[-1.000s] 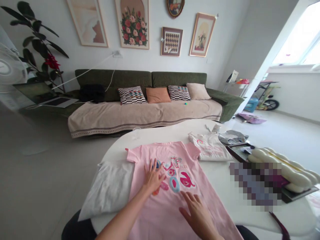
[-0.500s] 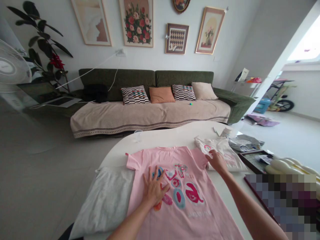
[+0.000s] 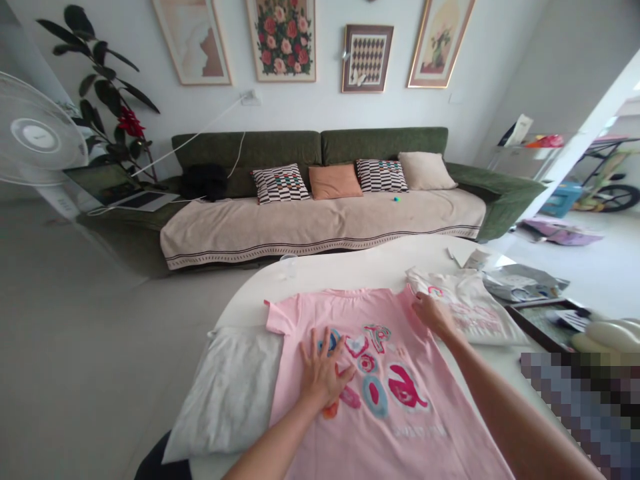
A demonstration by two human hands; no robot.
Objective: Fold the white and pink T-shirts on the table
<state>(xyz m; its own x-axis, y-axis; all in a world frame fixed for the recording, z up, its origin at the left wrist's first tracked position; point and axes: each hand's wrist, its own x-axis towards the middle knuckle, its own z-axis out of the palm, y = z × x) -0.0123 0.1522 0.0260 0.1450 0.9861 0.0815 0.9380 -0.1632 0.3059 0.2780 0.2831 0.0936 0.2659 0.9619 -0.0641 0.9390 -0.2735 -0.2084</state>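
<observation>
A pink T-shirt (image 3: 360, 413) with colourful printed shapes lies spread on the white table (image 3: 345, 270). My left hand (image 3: 323, 370) rests flat on its printed front, fingers spread. At the shirt's right sleeve, my right hand (image 3: 436, 315) has its fingers closed on the sleeve's edge, and the sleeve is drawn up toward the collar. A folded white T-shirt (image 3: 483, 313) with a pink print lies just right of that hand, partly behind it. To the left of the pink shirt is a folded light grey garment (image 3: 235, 387), reaching over the table's edge.
A clear glass (image 3: 288, 265) stands near the table's far edge. On the right are a silver plastic package (image 3: 523, 283) and a dark-edged tray (image 3: 537, 323). Beyond the table is a green sofa (image 3: 380, 145) with cushions; a fan (image 3: 37, 137) stands at left.
My right hand has closed on the pink T-shirt's right sleeve and drawn it inward and up. My left hand stays flat on the print. The view has shifted slightly left.
</observation>
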